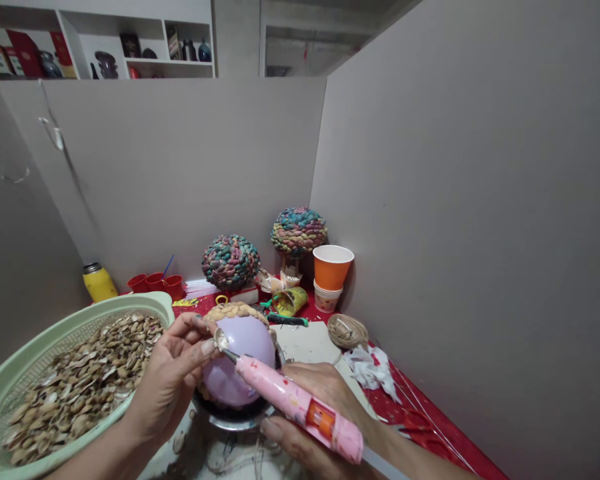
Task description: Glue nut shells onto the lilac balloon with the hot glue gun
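Between its thumb and fingers, my left hand (177, 363) pinches a small shell half (221, 339), its hollow turned towards me. My right hand (320, 400) grips a pink glue gun (293, 403), with a clear glue stick (383, 462) coming out of its rear. The metal nozzle is at the shell; whether they touch I cannot tell. Behind both hands, a lilac balloon (247, 340) rests in a dark metal-rimmed bowl (240, 422). Tan shells (236, 311) cover part of the balloon's far side, and more show at its lower left.
To the left stands a green basket (160, 301) full of loose shells (87, 373). Behind are two shell-covered balls (231, 261), orange cups (333, 268), red cups (173, 287) and a yellow bottle (99, 283). Twine (347, 331) and white cloth (373, 368) lie right, beside the grey partition (460, 220).
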{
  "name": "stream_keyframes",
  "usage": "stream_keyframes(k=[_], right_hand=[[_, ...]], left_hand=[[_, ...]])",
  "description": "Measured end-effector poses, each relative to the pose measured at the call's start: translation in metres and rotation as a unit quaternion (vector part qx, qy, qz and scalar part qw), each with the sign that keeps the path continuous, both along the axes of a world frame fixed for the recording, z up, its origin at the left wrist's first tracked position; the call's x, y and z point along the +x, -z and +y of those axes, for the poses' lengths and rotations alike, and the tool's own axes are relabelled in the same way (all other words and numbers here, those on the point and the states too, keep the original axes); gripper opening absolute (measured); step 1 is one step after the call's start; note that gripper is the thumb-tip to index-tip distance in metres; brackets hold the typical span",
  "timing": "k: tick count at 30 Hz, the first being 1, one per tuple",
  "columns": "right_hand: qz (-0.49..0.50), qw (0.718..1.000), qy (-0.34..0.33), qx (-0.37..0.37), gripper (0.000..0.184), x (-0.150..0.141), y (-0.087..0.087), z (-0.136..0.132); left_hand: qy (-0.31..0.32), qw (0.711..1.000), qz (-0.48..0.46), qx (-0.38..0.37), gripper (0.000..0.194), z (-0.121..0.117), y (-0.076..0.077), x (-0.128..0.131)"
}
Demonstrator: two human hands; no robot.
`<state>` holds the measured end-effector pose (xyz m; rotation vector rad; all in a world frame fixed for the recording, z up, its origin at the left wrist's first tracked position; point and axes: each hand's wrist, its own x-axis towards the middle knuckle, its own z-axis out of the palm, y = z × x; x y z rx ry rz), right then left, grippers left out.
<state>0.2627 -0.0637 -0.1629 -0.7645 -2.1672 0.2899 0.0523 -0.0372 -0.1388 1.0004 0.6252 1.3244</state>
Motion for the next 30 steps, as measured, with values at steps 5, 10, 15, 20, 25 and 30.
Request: stream_keyframes(k=[5, 10, 15, 20, 25, 30], right_hand=[[-0.017, 1.0, 0.013, 0.012, 0.034, 0.0, 0.003, -0.001], [-0.016, 1.0, 0.004, 0.003, 0.031, -0.001, 0.003, 0.0], [-0.032, 0.999, 0.008, 0.011, 0.029, 0.001, -0.005, -0.002], [-0.047, 0.999, 0.003, -0.003, 0.023, 0.003, -0.014, -0.002], [-0.006, 0.998, 0.047, -0.03, 0.025, 0.01, -0.018, -0.002], [0.028, 0.991, 0.131, 0.005, 0.029, 0.029, -0.016, 0.01]], left_hand=[[0.003, 1.0, -0.006, 0.004, 0.02, 0.0, 0.0, -0.001], [0.001, 1.0, -0.012, 0.002, 0.02, 0.002, 0.0, -0.003], [0.004, 1.0, -0.015, 0.002, 0.019, 0.002, -0.001, -0.001], [0.002, 1.0, -0.013, 0.0, 0.017, 0.001, -0.001, -0.001], [-0.018, 1.0, -0.016, 0.007, 0.017, -0.003, -0.01, -0.004], [-0.07, 0.997, -0.024, 0.028, 0.016, -0.011, -0.026, -0.01]])
